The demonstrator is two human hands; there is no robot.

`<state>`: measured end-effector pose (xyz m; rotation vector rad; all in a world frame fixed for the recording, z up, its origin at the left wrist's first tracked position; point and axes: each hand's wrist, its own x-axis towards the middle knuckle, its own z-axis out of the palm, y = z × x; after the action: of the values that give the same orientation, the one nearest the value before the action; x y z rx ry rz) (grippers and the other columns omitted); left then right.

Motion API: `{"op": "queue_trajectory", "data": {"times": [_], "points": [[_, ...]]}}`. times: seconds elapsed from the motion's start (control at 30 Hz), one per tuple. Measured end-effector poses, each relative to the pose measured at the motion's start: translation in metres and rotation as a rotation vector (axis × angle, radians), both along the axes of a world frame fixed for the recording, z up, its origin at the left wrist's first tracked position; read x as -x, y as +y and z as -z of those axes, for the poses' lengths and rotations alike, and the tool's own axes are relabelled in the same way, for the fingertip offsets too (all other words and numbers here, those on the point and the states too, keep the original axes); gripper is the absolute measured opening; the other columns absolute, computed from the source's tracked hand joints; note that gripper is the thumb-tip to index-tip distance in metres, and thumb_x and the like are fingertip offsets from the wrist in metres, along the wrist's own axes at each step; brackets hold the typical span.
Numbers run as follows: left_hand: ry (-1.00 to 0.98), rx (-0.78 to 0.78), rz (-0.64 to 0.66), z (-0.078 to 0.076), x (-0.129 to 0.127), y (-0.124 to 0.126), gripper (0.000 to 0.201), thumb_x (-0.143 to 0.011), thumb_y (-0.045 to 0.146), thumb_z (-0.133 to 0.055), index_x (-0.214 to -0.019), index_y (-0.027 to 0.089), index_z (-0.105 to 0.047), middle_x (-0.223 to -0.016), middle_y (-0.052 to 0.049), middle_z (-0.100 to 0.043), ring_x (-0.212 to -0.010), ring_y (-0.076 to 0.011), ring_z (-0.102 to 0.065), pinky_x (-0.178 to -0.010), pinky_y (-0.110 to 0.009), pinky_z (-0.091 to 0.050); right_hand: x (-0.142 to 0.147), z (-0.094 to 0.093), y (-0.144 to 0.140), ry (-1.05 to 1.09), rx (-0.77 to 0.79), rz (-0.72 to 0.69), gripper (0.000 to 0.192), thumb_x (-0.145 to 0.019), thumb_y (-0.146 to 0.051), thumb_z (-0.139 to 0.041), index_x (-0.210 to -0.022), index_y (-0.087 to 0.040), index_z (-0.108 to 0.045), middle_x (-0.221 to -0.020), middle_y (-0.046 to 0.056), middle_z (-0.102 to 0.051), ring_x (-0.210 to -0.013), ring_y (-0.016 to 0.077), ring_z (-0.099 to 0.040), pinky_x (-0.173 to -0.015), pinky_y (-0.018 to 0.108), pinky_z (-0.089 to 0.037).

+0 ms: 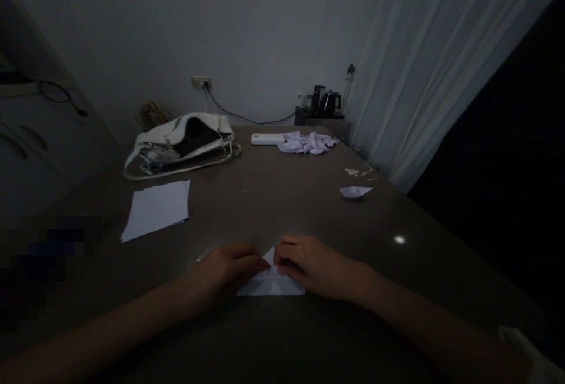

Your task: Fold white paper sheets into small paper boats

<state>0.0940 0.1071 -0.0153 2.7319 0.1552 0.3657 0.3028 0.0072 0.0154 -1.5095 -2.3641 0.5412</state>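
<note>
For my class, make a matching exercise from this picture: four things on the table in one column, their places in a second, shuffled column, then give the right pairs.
Things:
1. white handbag
2. stack of paper sheets
3. small paper boat
4. folded paper

Places:
A. under the left hand and right hand, near edge
B. far left, lying open on its side
C. alone, right of centre
D. flat, just in front of the handbag

Pairs: 1-B, 2-D, 3-C, 4-A

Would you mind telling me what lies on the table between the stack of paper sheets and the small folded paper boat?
Nothing: in the head view, the table is bare between the paper sheets and the paper boat.
</note>
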Motion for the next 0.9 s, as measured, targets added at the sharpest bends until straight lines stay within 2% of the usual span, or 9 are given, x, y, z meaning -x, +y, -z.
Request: {"op": "queue_trajectory", "data": {"times": [0.2,0.33,0.53,0.7,0.8,0.9], "points": [[0.027,-0.086,-0.008,-0.004,0.001,-0.003,0.032,-0.09,0.006,-0.043,-0.112,0.02,-0.062,-0.095,-0.007,-0.062,-0.078,-0.0156,-0.06,-0.063,-0.022,-0.043,0.001,0.005,0.002,0.103,0.031,0.048,0.01,-0.087,-0.01,-0.057,-0.095,-0.014,-0.06,-0.096,0.005,-0.061,-0.085,0.0136,-0.057,-0.075,0.024,-0.043],[0.079,-0.097,-0.039,-0.002,0.0,-0.003,0.027,-0.091,0.009,-0.045,-0.111,0.019,-0.062,-0.096,-0.006,-0.06,-0.078,-0.016,-0.059,-0.064,-0.023,-0.043,0.0,0.01,0.002,0.151,0.018,0.117,0.011,-0.083,-0.009,-0.062,-0.092,-0.014,-0.059,-0.087,0.003,-0.06,-0.078,0.0124,-0.055,-0.07,0.023,-0.041],[0.096,-0.093,-0.04,-0.004,-0.001,-0.002,0.024,-0.093,0.011,-0.044,-0.108,0.019,-0.062,-0.095,-0.006,-0.059,-0.08,-0.0164,-0.058,-0.067,-0.025,-0.043,-0.002,0.013,0.005,0.157,0.029,0.12,0.009,-0.082,-0.011,-0.065,-0.081,-0.015,-0.057,-0.08,0.0,-0.057,-0.071,0.0105,-0.052,-0.064,0.022,-0.037],[0.054,-0.241,0.029,-0.008,-0.004,-0.001,0.029,-0.09,0.011,-0.052,-0.112,0.025,-0.064,-0.094,-0.006,-0.061,-0.082,-0.0197,-0.056,-0.067,-0.029,-0.042,-0.003,0.013,0.007,0.133,0.036,0.135,0.009,-0.083,-0.014,-0.066,-0.083,-0.015,-0.057,-0.081,0.0,-0.058,-0.072,0.0106,-0.052,-0.064,0.021,-0.036],[0.027,-0.33,0.056,-0.01,-0.005,-0.001,0.029,-0.09,0.013,-0.052,-0.113,0.025,-0.064,-0.094,-0.007,-0.06,-0.083,-0.0211,-0.056,-0.067,-0.031,-0.041,-0.003,0.012,0.006,0.084,0.033,0.15,0.006,-0.085,-0.018,-0.064,-0.084,-0.016,-0.058,-0.083,0.0,-0.059,-0.073,0.0107,-0.053,-0.063,0.022,-0.036],[0.03,-0.362,0.073,-0.012,-0.004,-0.003,0.029,-0.091,0.013,-0.05,-0.114,0.023,-0.063,-0.094,-0.008,-0.06,-0.082,-0.0209,-0.055,-0.068,-0.032,-0.042,-0.004,0.01,0.004,0.004,-0.061,0.147,0.004,-0.087,-0.02,-0.061,-0.087,-0.017,-0.059,-0.086,0.001,-0.06,-0.075,0.0119,-0.053,-0.062,0.023,-0.035]]}}
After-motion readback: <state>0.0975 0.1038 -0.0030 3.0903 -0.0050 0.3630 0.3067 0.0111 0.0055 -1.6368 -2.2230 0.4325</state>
